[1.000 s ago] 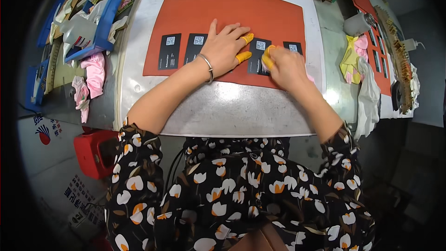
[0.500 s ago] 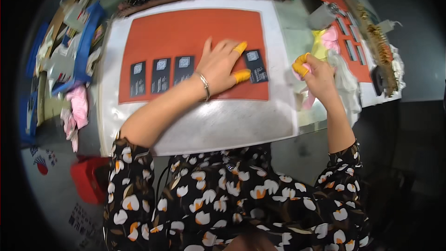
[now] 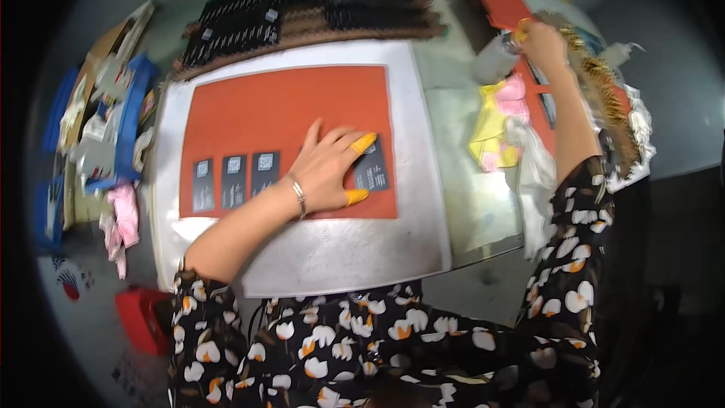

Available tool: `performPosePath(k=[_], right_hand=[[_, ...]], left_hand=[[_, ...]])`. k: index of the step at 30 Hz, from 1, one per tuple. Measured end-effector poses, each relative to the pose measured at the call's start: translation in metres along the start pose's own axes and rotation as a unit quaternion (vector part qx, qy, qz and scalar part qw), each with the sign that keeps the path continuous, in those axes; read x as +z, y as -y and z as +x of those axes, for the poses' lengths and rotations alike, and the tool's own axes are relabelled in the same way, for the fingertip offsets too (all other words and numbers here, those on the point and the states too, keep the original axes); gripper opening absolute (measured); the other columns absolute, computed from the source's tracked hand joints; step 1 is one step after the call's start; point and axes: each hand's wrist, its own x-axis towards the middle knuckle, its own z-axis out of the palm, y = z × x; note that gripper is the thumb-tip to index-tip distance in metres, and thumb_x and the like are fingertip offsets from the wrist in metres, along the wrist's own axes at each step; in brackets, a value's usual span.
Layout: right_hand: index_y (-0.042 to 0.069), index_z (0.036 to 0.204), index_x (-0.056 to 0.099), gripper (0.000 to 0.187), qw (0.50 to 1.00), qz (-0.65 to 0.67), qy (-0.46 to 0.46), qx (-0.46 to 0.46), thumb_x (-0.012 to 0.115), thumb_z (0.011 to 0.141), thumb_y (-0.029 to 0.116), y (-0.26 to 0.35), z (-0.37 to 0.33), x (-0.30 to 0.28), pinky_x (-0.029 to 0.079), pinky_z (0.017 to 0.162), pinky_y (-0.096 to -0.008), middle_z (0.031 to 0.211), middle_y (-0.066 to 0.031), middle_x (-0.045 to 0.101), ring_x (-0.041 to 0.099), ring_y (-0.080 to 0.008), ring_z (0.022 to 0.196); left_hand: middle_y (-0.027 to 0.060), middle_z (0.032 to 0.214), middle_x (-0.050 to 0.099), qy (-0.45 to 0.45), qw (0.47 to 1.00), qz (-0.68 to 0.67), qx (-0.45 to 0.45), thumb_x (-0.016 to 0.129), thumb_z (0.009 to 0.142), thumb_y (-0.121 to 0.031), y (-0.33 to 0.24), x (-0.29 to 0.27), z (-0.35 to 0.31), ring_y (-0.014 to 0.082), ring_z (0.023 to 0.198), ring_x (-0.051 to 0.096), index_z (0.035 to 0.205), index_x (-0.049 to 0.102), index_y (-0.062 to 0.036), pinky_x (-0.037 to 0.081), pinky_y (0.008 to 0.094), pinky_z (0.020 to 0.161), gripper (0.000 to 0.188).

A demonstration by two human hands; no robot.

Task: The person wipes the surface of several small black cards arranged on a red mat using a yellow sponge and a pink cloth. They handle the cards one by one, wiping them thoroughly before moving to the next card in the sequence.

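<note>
My left hand (image 3: 323,172) lies on an orange-red mat (image 3: 287,98), fingers spread, with yellow finger covers on thumb and index finger. Those two fingertips touch the left side of a dark printed card (image 3: 373,169). Three similar cards, a left card (image 3: 203,185), a middle card (image 3: 234,180) and a right card (image 3: 264,172), stand in a row left of my wrist, the right one partly near my forearm. My right hand (image 3: 542,44) reaches to the far right, fingers curled closed at the top of a pale bottle (image 3: 495,60). What its fingertips hold is hidden.
Beyond the mat, rows of black cards (image 3: 302,11) lie on a brown base. Yellow cloth (image 3: 487,128), pink cloth (image 3: 512,97) and white cloth (image 3: 529,181) lie at right, beside a gold bristly strip (image 3: 600,75). A blue bin (image 3: 136,117) stands at left.
My right hand has moved from beside the mat, near pink material, up and right to the bottle. My left hand stays by the rightmost card. The whole view has shifted, the mat appearing lower.
</note>
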Motion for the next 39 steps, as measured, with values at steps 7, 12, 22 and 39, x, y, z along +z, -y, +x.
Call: performPosePath(k=[7, 12, 22, 39], right_hand=[[0.012, 0.091, 0.062, 0.017, 1.000, 0.015, 0.024, -0.005, 0.058, 0.079, 0.023, 0.001, -0.004, -0.015, 0.048, 0.070, -0.0431, 0.084, -0.0151, 0.064, 0.061, -0.0350, 0.082], [0.010, 0.095, 0.060, 0.019, 0.956, 0.226, 0.190, 0.008, 0.055, 0.080, 0.020, 0.064, -0.084, -0.031, 0.046, 0.064, -0.0390, 0.074, -0.0128, 0.062, 0.061, -0.0304, 0.072], [0.004, 0.080, 0.060, 0.012, 0.901, 0.413, 0.116, -0.060, 0.065, 0.075, 0.014, 0.243, -0.207, -0.040, 0.044, 0.054, -0.0355, 0.070, -0.0114, 0.059, 0.058, -0.0272, 0.061], [0.006, 0.072, 0.057, 0.005, 0.924, 0.353, 0.096, -0.109, 0.059, 0.073, 0.010, 0.253, -0.201, -0.030, 0.044, 0.052, -0.0415, 0.066, -0.0108, 0.056, 0.056, -0.0318, 0.062]], left_hand=[[0.0123, 0.131, 0.043, -0.033, 0.999, -0.030, 0.011, 0.061, 0.080, -0.026, 0.024, 0.007, -0.009, 0.0277, 0.125, 0.036, 0.131, 0.038, -0.0070, 0.015, 0.0523, 0.107, 0.059], [0.0110, 0.131, 0.043, -0.070, 0.997, 0.026, -0.010, 0.051, 0.087, -0.019, 0.031, 0.017, -0.015, 0.0275, 0.123, 0.037, 0.126, 0.045, -0.0050, 0.020, 0.0473, 0.106, 0.042], [0.0082, 0.128, 0.046, -0.092, 0.994, 0.057, 0.015, 0.050, 0.087, -0.020, 0.037, 0.023, -0.006, 0.0245, 0.117, 0.040, 0.120, 0.053, -0.0047, 0.027, 0.0415, 0.101, 0.037], [0.0035, 0.120, 0.051, -0.089, 0.996, -0.013, 0.008, 0.051, 0.084, -0.014, 0.047, 0.019, -0.004, 0.0210, 0.112, 0.042, 0.110, 0.062, -0.0105, 0.025, 0.0388, 0.099, 0.028]])
